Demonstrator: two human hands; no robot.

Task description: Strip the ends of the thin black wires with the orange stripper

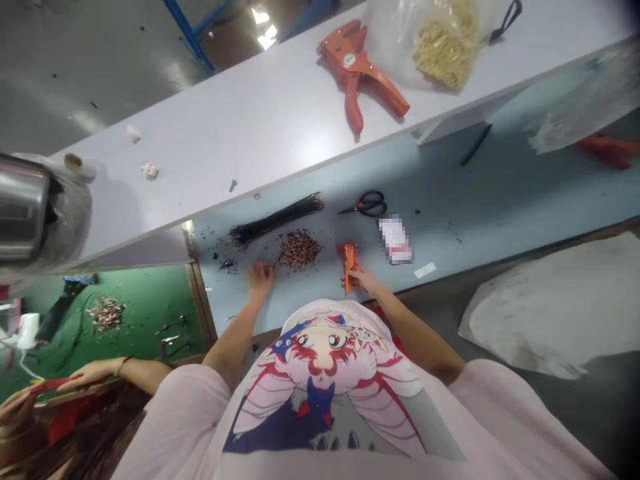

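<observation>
My right hand [366,280] is closed around the handles of an orange wire stripper [349,267], which stands over the light blue tabletop [320,293]. To the left, my left hand [261,279] is blurred, its fingers pressed together on a thin dark wire [276,263] that points toward a pile of small copper-coloured pieces [299,251]. A long bundle of black wires [277,219] lies behind the pile. Black-handled scissors [370,203] rest behind the stripper, beside a pixelated white and red item [395,238].
A raised white shelf [225,140] crosses behind, bearing another red-orange stripper [350,63] and a bag of yellow pieces [445,47]. At the left, another person's hands [90,375] hold a red tool by a green table [150,313]. A white sheet [560,300] lies right.
</observation>
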